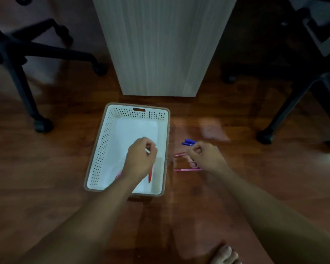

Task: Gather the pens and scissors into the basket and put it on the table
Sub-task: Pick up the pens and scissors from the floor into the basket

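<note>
A white perforated basket (107,141) with a brown rim stands on the wooden floor. Over its inside, my left hand (140,161) is closed around a red pen (150,177) that points down toward the near end. A pink pen (118,175) lies in the basket, partly under my wrist. To the right of the basket, on the floor, are two blue pens (189,142), a pink pen (180,154), another pink pen (187,169) and pink scissors (192,164). My right hand (206,157) hovers over them with its fingers curled; whether it grips anything is hidden.
A pale wood panel of the table (160,44) rises just beyond the basket. Black office-chair bases with castors stand at the left (23,60) and at the right (301,88). My bare foot (225,254) shows at the bottom edge.
</note>
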Tool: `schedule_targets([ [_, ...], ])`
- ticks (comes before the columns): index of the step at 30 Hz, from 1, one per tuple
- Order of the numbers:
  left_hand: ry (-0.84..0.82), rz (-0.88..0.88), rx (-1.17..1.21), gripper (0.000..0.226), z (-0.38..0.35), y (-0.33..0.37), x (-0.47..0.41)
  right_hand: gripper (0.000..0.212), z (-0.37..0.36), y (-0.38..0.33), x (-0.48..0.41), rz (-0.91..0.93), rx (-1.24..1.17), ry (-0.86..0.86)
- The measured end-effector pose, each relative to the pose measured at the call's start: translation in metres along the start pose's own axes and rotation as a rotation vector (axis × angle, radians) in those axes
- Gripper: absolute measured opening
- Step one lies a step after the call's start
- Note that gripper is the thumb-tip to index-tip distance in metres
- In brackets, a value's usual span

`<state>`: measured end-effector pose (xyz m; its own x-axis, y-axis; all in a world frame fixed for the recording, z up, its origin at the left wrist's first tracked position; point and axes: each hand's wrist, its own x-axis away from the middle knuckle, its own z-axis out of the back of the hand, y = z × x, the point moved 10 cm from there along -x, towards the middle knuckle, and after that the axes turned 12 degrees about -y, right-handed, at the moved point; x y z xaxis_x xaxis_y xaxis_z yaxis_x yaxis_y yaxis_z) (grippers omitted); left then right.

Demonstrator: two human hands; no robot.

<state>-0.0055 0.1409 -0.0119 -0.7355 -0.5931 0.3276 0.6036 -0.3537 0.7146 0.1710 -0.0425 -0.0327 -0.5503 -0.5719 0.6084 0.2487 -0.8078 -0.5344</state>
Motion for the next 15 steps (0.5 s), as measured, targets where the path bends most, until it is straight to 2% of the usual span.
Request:
schedule_targets([
  [3,-0.029,-0.13,0.043,0.013,-0.023,0.042,-0.001,0.015,0.02,0.051,-0.002,-0.107,0.063,0.058],
  [6,-0.139,-0.202,0.042,0.014,-0.059,0.06,-0.001,0.016,0.023,0.093,-0.007,-0.136,0.165,0.023],
  [8,-0.225,-0.227,0.003,0.015,-0.087,0.062,-0.002,0.027,0.02,0.127,-0.017,-0.111,0.194,0.004],
  [10,-0.26,-0.24,-0.045,0.016,-0.11,0.061,-0.003,0.041,0.018,0.142,-0.017,-0.093,0.209,0.01],
  [13,-0.33,-0.196,-0.176,0.025,-0.15,0.049,-0.007,0.03,0.016,0.135,-0.004,-0.111,0.24,-0.018],
  [15,-0.39,-0.123,-0.317,0.044,-0.179,0.034,-0.01,0.027,0.016,0.128,0.002,-0.121,0.313,-0.033],
])
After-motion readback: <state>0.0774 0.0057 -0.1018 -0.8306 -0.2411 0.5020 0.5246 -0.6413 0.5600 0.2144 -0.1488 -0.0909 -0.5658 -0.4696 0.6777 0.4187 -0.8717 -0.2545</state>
